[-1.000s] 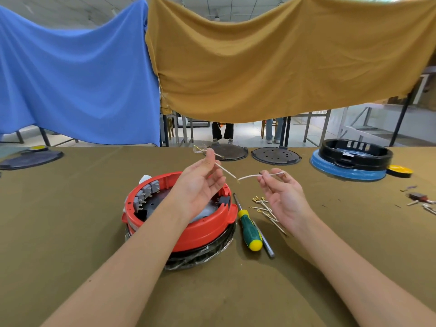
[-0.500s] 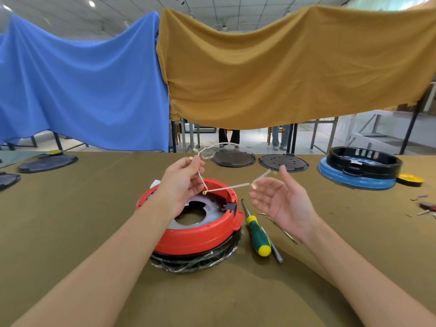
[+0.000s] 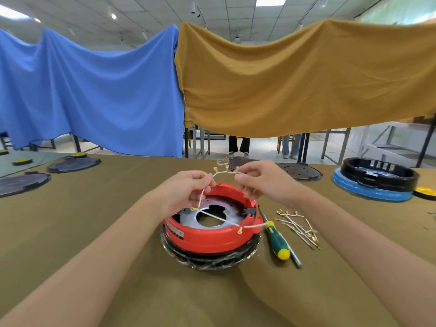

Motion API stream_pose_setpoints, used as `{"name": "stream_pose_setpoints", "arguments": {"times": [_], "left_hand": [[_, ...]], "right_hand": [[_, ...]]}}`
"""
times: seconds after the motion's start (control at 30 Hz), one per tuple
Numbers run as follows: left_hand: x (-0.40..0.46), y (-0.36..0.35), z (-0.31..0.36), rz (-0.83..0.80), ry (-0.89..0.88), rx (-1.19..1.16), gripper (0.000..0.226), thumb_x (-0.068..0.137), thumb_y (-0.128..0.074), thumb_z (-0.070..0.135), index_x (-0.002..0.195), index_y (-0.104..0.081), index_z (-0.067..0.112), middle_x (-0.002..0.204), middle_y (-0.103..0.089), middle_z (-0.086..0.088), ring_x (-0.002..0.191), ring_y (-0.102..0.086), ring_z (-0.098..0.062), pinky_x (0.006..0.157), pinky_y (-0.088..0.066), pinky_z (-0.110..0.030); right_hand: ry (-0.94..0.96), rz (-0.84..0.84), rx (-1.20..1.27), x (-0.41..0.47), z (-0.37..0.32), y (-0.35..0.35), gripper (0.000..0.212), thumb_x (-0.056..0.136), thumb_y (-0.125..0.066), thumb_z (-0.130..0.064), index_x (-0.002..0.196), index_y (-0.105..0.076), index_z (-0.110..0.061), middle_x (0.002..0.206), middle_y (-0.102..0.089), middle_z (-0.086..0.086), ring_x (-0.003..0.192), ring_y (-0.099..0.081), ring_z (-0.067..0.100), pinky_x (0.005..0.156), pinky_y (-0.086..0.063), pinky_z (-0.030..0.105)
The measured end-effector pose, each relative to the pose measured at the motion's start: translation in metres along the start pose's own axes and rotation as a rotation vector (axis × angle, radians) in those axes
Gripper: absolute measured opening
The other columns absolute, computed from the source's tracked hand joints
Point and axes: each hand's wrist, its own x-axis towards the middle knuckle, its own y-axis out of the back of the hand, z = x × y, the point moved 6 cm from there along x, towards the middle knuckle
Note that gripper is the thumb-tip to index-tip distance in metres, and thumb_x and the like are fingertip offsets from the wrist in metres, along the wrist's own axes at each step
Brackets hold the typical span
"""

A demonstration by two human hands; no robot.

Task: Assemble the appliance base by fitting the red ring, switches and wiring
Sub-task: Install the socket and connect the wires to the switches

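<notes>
Head view: both hands are raised above the red ring, each pinching white wires. Left hand pinches wires that run up to gold terminals between the hands and hang down over the ring's opening. Right hand pinches the other end of the bunch; a strand drapes across the ring's rim. Ring sits on a black base on the olive table, just below the hands. A green-yellow screwdriver lies just right of it, with a loose wire pile beyond. A metal plate with a round hole shows inside the ring.
</notes>
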Motion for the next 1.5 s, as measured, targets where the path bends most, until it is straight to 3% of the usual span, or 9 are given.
{"name": "stream_pose_setpoints", "arguments": {"times": [0.17,0.33,0.47,0.67,0.9,1.0,1.23,1.37,1.5], "left_hand": [[-0.011,0.015,0.002,0.109,-0.064,0.135,0.023,0.094,-0.065,0.036,0.089,-0.074,0.015,0.076,-0.069,0.002,0.062,-0.061,-0.01,0.059,-0.053,-0.021],[-0.036,0.055,-0.02,0.666,-0.078,0.566,0.025,0.095,-0.063,0.03,0.117,-0.061,0.019,0.114,-0.062,0.0,0.106,-0.061,-0.017,0.083,-0.049,-0.03],[-0.033,0.054,-0.059,0.491,0.221,0.396,0.038,0.09,-0.062,0.017,0.125,-0.051,0.011,0.119,-0.058,-0.006,0.105,-0.061,-0.025,0.088,-0.05,-0.039],[-0.028,0.055,-0.048,0.31,0.159,0.319,0.039,0.081,-0.051,-0.006,0.104,-0.068,0.021,0.099,-0.068,-0.006,0.064,-0.058,-0.018,0.06,-0.049,-0.029],[-0.006,0.033,-0.032,0.151,0.06,0.329,0.038,0.08,-0.058,-0.011,0.105,-0.074,0.012,0.104,-0.074,-0.012,0.084,-0.072,-0.021,0.078,-0.061,-0.037],[0.001,0.023,-0.034,0.145,0.036,0.386,0.034,0.082,-0.061,-0.007,0.104,-0.073,0.016,0.104,-0.073,-0.01,0.081,-0.072,-0.016,0.068,-0.058,-0.026],[-0.001,0.022,-0.023,0.238,-0.09,0.427,0.023,0.095,-0.055,0.015,0.109,-0.067,0.03,0.111,-0.068,0.006,0.107,-0.063,-0.009,0.08,-0.045,-0.02],[-0.019,0.009,-0.018,0.254,-0.152,0.532,0.016,0.096,-0.059,0.044,0.105,-0.06,0.03,0.092,-0.07,0.0,0.087,-0.067,-0.015,0.072,-0.049,-0.025],[-0.029,0.001,-0.016,0.348,-0.241,0.732,0.025,0.09,-0.071,0.026,0.11,-0.057,0.023,0.077,-0.069,0.006,0.066,-0.062,-0.001,0.07,-0.049,-0.022]], "right_hand": [[-0.065,-0.034,0.131,0.011,0.002,-0.015,0.023,0.102,-0.054,-0.025,0.095,-0.066,-0.007,0.068,-0.063,0.005,0.043,-0.035,0.01,0.041,-0.03,0.02],[-0.182,-0.097,0.056,0.007,0.022,-0.022,0.039,0.107,-0.036,-0.036,0.107,-0.065,-0.009,0.056,-0.05,-0.002,0.041,-0.029,0.01,0.04,-0.024,0.021],[-0.237,-0.062,0.059,0.004,0.028,-0.021,0.038,0.107,-0.029,-0.039,0.117,-0.052,-0.011,0.057,-0.049,-0.001,0.042,-0.028,0.011,0.04,-0.022,0.021],[-0.213,-0.068,0.237,0.002,0.019,-0.014,0.027,0.106,-0.038,-0.029,0.111,-0.055,-0.008,0.068,-0.053,0.002,0.045,-0.03,0.01,0.041,-0.019,0.022],[-0.356,-0.098,0.432,0.0,0.019,-0.011,0.023,0.1,-0.053,-0.017,0.097,-0.071,-0.003,0.066,-0.052,-0.003,0.05,-0.038,0.007,0.039,-0.029,0.016],[-0.449,-0.091,0.521,-0.006,0.027,-0.019,0.023,0.1,-0.052,-0.017,0.096,-0.07,-0.003,0.064,-0.05,-0.002,0.048,-0.039,0.006,0.038,-0.03,0.015],[-0.545,-0.055,0.672,-0.009,0.037,-0.032,0.024,0.101,-0.048,-0.014,0.094,-0.067,-0.002,0.059,-0.051,-0.002,0.045,-0.038,0.005,0.036,-0.03,0.014],[-0.554,-0.047,0.689,-0.008,0.037,-0.045,0.025,0.102,-0.046,-0.013,0.092,-0.066,-0.001,0.057,-0.05,-0.001,0.044,-0.037,0.005,0.036,-0.028,0.013],[-0.544,-0.047,0.617,-0.012,0.038,-0.054,0.024,0.102,-0.047,-0.012,0.095,-0.066,0.0,0.057,-0.05,-0.001,0.043,-0.037,0.006,0.036,-0.029,0.014]]}}
